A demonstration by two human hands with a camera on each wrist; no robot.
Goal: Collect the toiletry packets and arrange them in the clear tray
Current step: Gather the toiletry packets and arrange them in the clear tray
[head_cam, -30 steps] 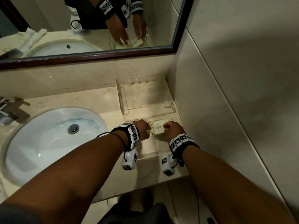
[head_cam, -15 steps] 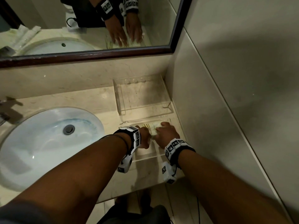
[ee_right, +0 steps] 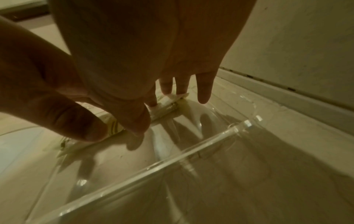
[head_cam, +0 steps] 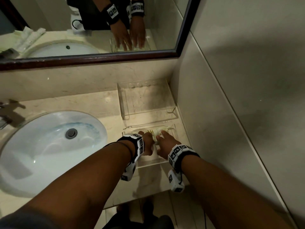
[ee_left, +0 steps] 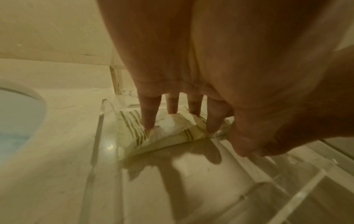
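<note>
No legible text, perhaps blur.

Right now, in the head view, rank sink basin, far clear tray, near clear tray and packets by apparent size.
1. Sink basin.
2. Far clear tray.
3. Near clear tray, partly hidden by both hands, so unsure against the far one.
4. Packets.

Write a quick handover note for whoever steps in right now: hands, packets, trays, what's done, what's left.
Left hand: fingers straight, pressing the packets down.
Right hand: fingers straight, tips on the same packets.
Packets: bunched at the far end of the near tray, overlapping, not neat.
Far tray: no packets.
Done: packets visible here are in a tray.
Left: spread and straighten them; the mirror shows white items beyond the sink, possibly more packets.
</note>
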